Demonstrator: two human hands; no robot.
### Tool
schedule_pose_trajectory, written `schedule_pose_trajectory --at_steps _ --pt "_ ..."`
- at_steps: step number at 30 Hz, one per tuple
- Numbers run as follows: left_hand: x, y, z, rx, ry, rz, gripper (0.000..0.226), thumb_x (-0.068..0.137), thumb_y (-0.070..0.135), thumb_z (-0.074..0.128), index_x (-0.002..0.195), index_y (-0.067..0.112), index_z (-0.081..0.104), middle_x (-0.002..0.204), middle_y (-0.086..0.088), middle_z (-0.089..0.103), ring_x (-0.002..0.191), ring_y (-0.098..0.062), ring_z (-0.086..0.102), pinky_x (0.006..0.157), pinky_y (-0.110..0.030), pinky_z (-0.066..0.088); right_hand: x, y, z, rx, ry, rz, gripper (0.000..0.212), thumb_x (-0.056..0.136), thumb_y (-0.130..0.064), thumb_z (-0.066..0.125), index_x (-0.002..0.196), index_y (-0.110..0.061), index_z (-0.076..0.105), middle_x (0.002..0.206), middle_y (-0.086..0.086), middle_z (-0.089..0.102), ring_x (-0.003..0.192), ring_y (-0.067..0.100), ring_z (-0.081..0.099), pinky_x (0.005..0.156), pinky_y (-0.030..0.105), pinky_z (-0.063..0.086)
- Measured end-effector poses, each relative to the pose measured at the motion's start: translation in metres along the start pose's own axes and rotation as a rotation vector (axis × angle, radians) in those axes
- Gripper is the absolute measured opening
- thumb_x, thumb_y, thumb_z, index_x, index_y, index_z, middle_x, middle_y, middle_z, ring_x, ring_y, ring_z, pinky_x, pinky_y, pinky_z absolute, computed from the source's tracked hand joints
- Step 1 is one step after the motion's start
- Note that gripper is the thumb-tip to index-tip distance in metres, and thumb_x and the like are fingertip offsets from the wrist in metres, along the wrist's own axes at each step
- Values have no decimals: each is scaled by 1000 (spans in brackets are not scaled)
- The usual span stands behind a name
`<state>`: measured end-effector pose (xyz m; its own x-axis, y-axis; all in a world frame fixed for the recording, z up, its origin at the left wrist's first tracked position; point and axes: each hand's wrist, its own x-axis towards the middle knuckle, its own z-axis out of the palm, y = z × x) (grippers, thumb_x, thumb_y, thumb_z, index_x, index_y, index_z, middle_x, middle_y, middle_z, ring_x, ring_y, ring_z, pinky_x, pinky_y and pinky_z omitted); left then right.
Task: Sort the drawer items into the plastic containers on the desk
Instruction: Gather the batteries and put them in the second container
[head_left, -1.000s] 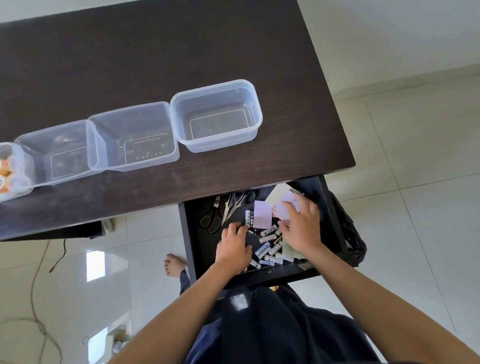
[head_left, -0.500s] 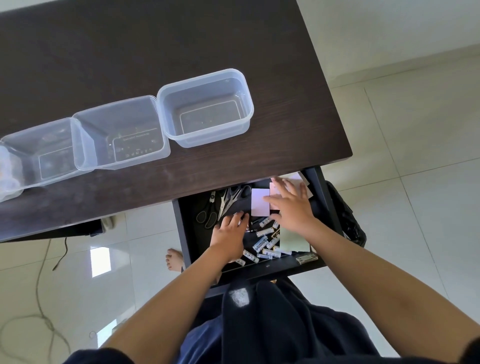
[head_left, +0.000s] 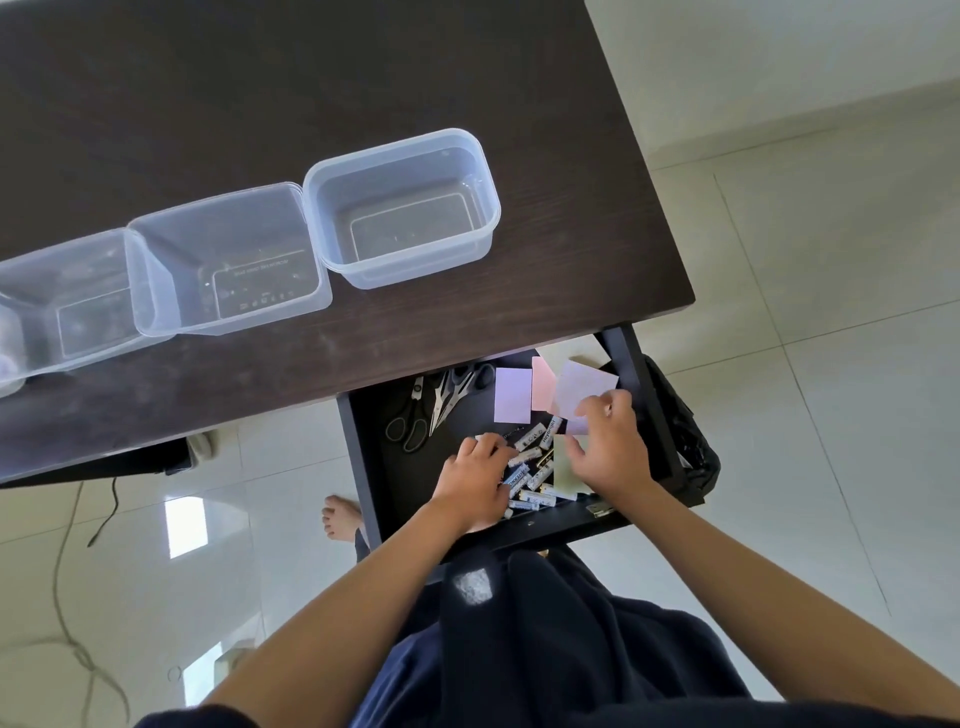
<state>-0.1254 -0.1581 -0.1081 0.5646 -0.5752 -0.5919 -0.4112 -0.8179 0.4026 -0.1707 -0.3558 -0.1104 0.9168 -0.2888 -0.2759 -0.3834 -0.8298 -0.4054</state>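
In the head view, three containers (head_left: 402, 208) are counted, a paper card (head_left: 584, 392) is pinched by the right hand (head_left: 610, 449), and batteries (head_left: 532, 467) are clutched by the left hand (head_left: 475, 475).

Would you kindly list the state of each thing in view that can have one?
drawer: pulled open
right container: uncovered, empty
middle container: uncovered, empty
scissors: blades closed, lying in the drawer
batteries: loose pile in the drawer
left hand: fingers curled on the batteries
right hand: pinches a pale paper note
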Motion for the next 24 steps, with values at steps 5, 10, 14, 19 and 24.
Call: schedule_pose_trajectory --at_steps 5,10,14,19,24 --pt "11 12 -4 91 -98 48 60 92 29 49 146 30 25 155 5 16 138 -26 20 110 -46 29 0 4 3 33 -176 224 59 69 -20 74 114 -2 40 121 15 34 99 35 47 77 38 46" --pt "13 12 -4 167 -136 37 58 92 27 49 145 31 26 153 3 17 137 -27 19 110 -47 27 5 -5 -4 163 -223 289 76 60 -16 85 117 -6 36 123 14 28 87 27 49 72 28 43" --pt "7 2 -4 145 -158 7 54 92 25 47 143 35 30 149 3 23 137 -26 19 109 -46 27 6 -12 -3 282 -220 399 85 57 -11 87 121 -12 32 128 13 27 92 25 46 75 25 40" --pt "-1 -5 -4 129 -175 -16 52 92 26 47 142 35 33 148 2 24 139 -26 16 112 -47 25 11 -20 4 502 -140 524 82 54 -2 86 114 -15 31 117 10 47 97 24 54 69 27 43" --pt "-7 -10 -5 97 -156 -30 50 94 29 46 142 34 33 146 3 28 135 -23 22 111 -44 27 14 -26 12 520 -124 634 73 52 -21 83 98 -31 28 109 6 51 95 30 55 67 32 47"
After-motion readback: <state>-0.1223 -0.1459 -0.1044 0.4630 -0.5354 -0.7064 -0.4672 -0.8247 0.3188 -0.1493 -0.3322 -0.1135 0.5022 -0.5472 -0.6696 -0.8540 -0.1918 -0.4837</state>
